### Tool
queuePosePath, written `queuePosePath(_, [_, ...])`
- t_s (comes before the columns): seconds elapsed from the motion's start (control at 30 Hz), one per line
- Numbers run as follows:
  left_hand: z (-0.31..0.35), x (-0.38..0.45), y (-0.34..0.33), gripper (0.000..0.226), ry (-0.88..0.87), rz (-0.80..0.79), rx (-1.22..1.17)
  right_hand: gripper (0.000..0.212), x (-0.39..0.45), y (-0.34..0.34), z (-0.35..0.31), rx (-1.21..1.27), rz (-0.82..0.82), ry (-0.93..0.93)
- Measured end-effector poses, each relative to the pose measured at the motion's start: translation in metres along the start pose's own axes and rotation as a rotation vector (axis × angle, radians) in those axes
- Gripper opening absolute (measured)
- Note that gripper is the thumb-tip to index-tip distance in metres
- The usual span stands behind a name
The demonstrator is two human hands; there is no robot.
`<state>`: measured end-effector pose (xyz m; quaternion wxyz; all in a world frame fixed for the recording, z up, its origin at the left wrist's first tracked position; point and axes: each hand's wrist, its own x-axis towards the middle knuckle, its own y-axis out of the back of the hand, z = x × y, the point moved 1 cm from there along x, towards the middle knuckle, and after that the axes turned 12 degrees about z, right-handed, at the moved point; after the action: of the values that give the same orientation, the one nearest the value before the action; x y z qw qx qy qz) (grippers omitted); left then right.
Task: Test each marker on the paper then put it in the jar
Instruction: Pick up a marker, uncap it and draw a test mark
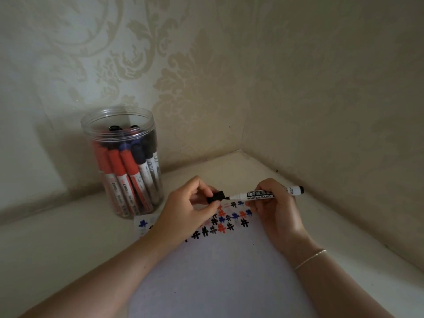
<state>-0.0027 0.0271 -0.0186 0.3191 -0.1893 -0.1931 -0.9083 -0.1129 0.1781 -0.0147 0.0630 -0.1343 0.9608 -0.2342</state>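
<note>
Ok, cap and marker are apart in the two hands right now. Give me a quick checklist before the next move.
1. Marker held firmly: ok, right hand grips the barrel.
2. Cap in hand: ok, left hand pinches it just off the tip.
3. Cap and tip lined up: ok, the cap's opening faces the tip.
4. This marker already tested: cannot tell, paper carries many black, red and blue marks.
5. Jar open to receive it: ok, no lid on.
6. Room in the jar: cannot tell, it already holds many markers.
</note>
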Motion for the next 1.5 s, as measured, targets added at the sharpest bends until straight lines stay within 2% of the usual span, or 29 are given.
queuePosePath(0.17, [0.002,-0.002,0.0,0.018,-0.059,-0.055,0.043,0.033,0.0,-0.001,0.0,-0.015,-0.006,0.008])
queuePosePath(0.43, [0.001,0.0,-0.001,0.017,-0.095,-0.148,0.105,0.017,-0.003,-0.004,-0.001,-0.279,-0.238,0.081])
queuePosePath(0.5, [0.0,-0.001,-0.002,0.016,-0.111,-0.208,0.144,0.023,-0.006,-0.005,-0.003,-0.334,-0.287,0.085])
queuePosePath(0.57, [0.001,-0.002,-0.004,0.019,-0.112,-0.238,0.181,0.034,-0.006,-0.006,-0.003,-0.306,-0.22,0.057])
queuePosePath(0.6, [0.001,-0.002,-0.004,0.02,-0.105,-0.245,0.188,0.037,-0.005,-0.005,-0.002,-0.259,-0.112,0.05])
queuePosePath(0.67, [0.001,-0.003,-0.003,0.025,-0.097,-0.255,0.185,0.032,0.0,0.002,-0.001,-0.22,0.157,0.138])
queuePosePath(0.73, [0.002,-0.003,-0.002,0.031,-0.087,-0.264,0.17,0.028,0.004,0.004,0.0,-0.36,0.282,0.272])
queuePosePath(0.87, [0.002,-0.001,0.0,0.03,-0.019,-0.238,0.13,0.047,0.002,-0.003,0.008,-0.724,0.194,0.488])
queuePosePath(0.97, [0.0,0.001,-0.001,0.029,0.006,-0.254,0.123,0.049,0.0,-0.005,0.01,-0.829,0.172,0.541])
queuePosePath(1.2, [0.0,0.0,0.002,0.027,0.021,-0.182,0.122,0.051,-0.008,-0.005,0.01,-0.986,0.115,0.563])
queuePosePath(1.33, [0.007,-0.002,0.005,0.02,0.04,-0.101,0.095,0.05,-0.009,-0.006,0.011,-0.95,0.087,0.557])
queuePosePath(1.43, [0.021,0.002,0.007,0.017,-0.021,0.041,0.124,0.046,-0.01,-0.018,0.0,-0.991,-0.016,0.52])
queuePosePath(1.5, [0.044,0.015,0.014,0.017,-0.147,0.098,0.212,0.044,-0.006,-0.037,-0.023,-0.996,-0.079,0.507])
